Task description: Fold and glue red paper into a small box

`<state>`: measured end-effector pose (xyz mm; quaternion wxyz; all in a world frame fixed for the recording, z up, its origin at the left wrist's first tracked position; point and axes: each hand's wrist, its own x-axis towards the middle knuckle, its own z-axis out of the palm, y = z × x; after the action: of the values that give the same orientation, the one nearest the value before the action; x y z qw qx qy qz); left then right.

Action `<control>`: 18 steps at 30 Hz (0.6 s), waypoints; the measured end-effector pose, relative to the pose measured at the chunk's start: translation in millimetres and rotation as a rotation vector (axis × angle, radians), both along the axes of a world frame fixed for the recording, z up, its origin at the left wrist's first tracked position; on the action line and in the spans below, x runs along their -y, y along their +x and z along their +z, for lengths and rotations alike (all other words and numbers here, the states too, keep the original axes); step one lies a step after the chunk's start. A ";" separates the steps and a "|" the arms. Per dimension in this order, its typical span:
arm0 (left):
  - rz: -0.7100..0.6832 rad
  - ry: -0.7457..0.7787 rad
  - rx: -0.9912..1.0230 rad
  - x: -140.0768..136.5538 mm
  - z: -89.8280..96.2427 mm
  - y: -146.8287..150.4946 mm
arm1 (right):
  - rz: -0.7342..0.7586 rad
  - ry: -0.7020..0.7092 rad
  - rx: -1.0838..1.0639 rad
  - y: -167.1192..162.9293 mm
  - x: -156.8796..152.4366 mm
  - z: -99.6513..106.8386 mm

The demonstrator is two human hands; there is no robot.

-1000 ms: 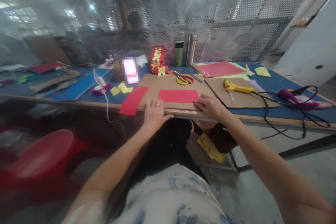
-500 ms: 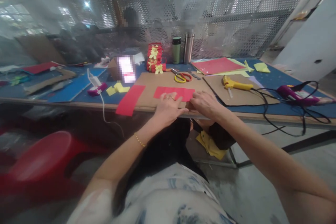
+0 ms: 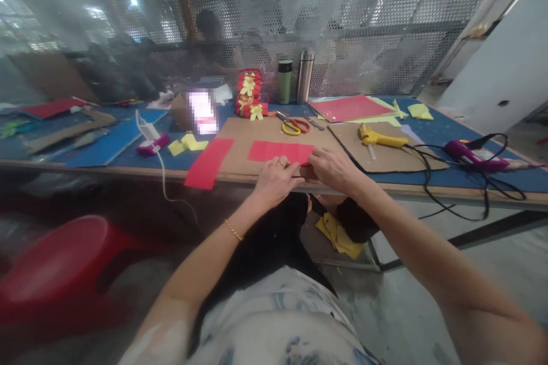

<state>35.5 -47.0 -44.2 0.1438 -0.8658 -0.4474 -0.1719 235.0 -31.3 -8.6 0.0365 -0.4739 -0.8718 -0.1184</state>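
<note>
A creased strip of red paper lies on a brown cardboard sheet near the table's front edge. My left hand is at the strip's near edge, fingers bent and pressed onto it, with the thumb close to the index finger. At the right end, my right hand has its fingers curled around the corner of the same strip; its fingertips are partly hidden. Another red paper piece lies to the left and hangs over the edge. Beyond the strip rest scissors with yellow and red handles.
A yellow glue gun lies on cardboard at right, its black cable looping over the table edge. Yellow paper pieces and a lit phone are at left. A red paper model, a green tumbler and a steel flask stand behind.
My left hand has drawn back from the middle of the red paper to its near edge, and its fingers have come closer together. My right hand stays at the right end.
</note>
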 end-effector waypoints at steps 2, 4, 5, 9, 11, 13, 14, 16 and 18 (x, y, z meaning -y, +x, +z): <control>0.002 0.007 -0.003 -0.6 -0.8 0.5 | -0.003 0.007 -0.080 6.6 -5.1 -2.1; 0.001 0.008 -0.009 -1.0 -1.2 0.5 | 0.006 -0.006 -0.206 14.2 -11.7 -4.1; -0.001 0.009 -0.014 -1.2 -1.2 0.4 | 0.019 -0.030 -0.282 17.7 -15.4 -5.1; -0.003 0.028 -0.047 -2.0 -1.5 0.2 | 0.021 -0.182 -0.565 25.7 -31.1 -7.8; -0.001 0.035 -0.054 -2.1 -1.6 0.0 | 0.002 -0.224 -0.635 25.1 -38.8 -8.6; 0.001 0.026 -0.050 -2.0 -1.2 -0.3 | 0.002 -0.241 -0.652 22.2 -46.1 -9.0; 0.004 0.020 -0.045 -1.8 -0.9 -0.6 | 0.003 -0.247 -0.650 20.2 -49.6 -9.1; 0.010 0.007 -0.030 -1.6 -0.1 -1.0 | 0.002 -0.260 -0.637 16.0 -56.0 -9.0; 0.011 -0.001 -0.016 -1.7 0.6 -1.4 | -0.007 -0.275 -0.633 12.0 -61.0 -9.1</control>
<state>34.1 -45.3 -43.7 0.1481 -0.8647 -0.4510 -0.1641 247.0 29.7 -17.7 0.2405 -0.4907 -0.8234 0.1527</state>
